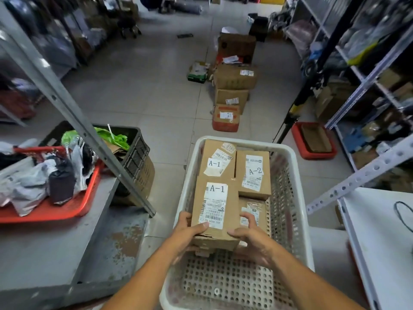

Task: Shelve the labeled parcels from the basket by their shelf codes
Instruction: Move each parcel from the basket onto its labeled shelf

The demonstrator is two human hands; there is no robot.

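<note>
A white perforated basket (299, 198) stands on the floor in front of me. Inside it, a cardboard parcel labeled A-1 (214, 206) is gripped at its near end by both hands. My left hand (190, 236) curls round its left corner, thumb on top. My right hand (252, 238) curls round its right corner. Behind it lies a second A-1 parcel (218, 159), and to its right a parcel labeled A-2 (253, 173). Another parcel (253, 211) lies lower, partly hidden beneath the A-2 box.
A grey metal shelf (55, 253) at left carries a red tray (51, 211) of bagged items; a slanted upright (73, 113) crosses in front. A dark crate (136, 151) sits behind. Cardboard boxes (232, 95) line the aisle. White shelving (380, 231) stands at right, with a red bin (312, 139).
</note>
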